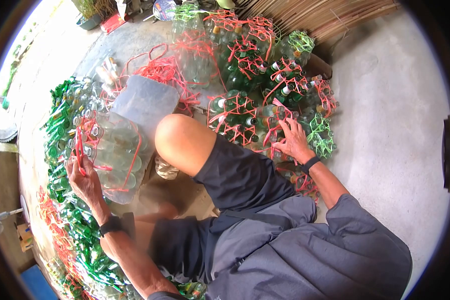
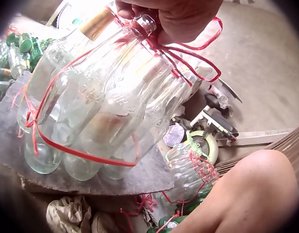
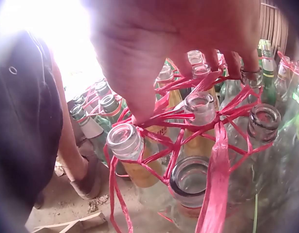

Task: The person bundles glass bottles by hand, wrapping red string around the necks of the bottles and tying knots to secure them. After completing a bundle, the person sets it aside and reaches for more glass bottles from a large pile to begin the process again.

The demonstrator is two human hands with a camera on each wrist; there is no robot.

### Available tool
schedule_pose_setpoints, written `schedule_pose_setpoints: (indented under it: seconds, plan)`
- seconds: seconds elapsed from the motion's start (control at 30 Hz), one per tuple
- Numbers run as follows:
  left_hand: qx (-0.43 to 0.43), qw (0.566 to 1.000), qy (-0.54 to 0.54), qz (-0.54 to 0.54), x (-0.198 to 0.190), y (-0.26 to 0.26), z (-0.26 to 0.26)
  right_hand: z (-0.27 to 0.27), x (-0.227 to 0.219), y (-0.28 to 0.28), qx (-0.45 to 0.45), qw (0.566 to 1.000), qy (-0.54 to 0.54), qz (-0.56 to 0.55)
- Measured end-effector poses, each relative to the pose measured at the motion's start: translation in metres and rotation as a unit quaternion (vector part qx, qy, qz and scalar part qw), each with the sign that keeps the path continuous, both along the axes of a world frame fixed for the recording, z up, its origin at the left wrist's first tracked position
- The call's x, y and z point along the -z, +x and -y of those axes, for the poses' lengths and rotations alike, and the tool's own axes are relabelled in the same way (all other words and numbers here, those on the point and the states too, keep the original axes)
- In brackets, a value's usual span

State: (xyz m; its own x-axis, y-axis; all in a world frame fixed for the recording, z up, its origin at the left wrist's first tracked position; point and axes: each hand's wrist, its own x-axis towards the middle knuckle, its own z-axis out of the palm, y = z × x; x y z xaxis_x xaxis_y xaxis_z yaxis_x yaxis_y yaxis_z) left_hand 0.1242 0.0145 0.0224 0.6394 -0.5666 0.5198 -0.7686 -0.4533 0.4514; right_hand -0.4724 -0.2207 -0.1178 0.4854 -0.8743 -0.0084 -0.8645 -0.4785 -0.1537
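Note:
My left hand (image 1: 85, 182) (image 2: 176, 17) pinches red twine (image 2: 193, 51) at the necks of a bundle of clear glass bottles (image 1: 117, 145) (image 2: 91, 116). The twine also loops around the bottles' lower part, and the bundle leans on a grey slab (image 1: 147, 97) (image 2: 149, 177). Over on the right, my right hand (image 1: 296, 142) (image 3: 183, 29) lies spread over another bundle, its thumb touching the red twine (image 3: 218, 179) laced between the bottle mouths (image 3: 191, 179). Those fingertips reach down among the necks, partly hidden.
Green bottles (image 1: 60, 135) lie piled along the left. More tied bundles (image 1: 240, 107) stand behind the right hand, some with green twine (image 1: 321, 135). Loose red twine (image 1: 162, 70) lies behind the slab. A bent knee (image 1: 185, 142) rises between the hands.

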Motion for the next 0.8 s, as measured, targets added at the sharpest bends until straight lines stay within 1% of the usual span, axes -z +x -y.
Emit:
schedule_pose_setpoints:
  seconds: [0.13,0.2,0.37,0.47,0.73,0.8]
  plan:
    - [0.011,1.0,-0.009,0.004,0.003,0.003,-0.001,-0.001,-0.001,0.0,0.003,1.0,0.009,0.003]
    - [0.003,1.0,-0.002,0.005,0.003,0.004,-0.002,0.0,0.001,0.001,-0.001,1.0,-0.003,0.005]
    - [-0.012,1.0,0.007,0.004,0.007,0.006,-0.003,0.001,0.002,0.0,0.006,1.0,0.004,-0.001]
    - [-0.014,1.0,0.004,-0.006,0.003,0.001,-0.001,0.001,0.0,0.001,0.005,1.0,0.007,-0.001]
    - [0.0,1.0,-0.001,0.028,0.0,-0.003,0.0,0.0,-0.003,0.005,0.023,0.999,0.024,-0.011]
    - [-0.003,1.0,-0.009,0.023,0.0,-0.004,0.002,0.001,0.0,0.003,0.022,0.999,0.028,-0.005]
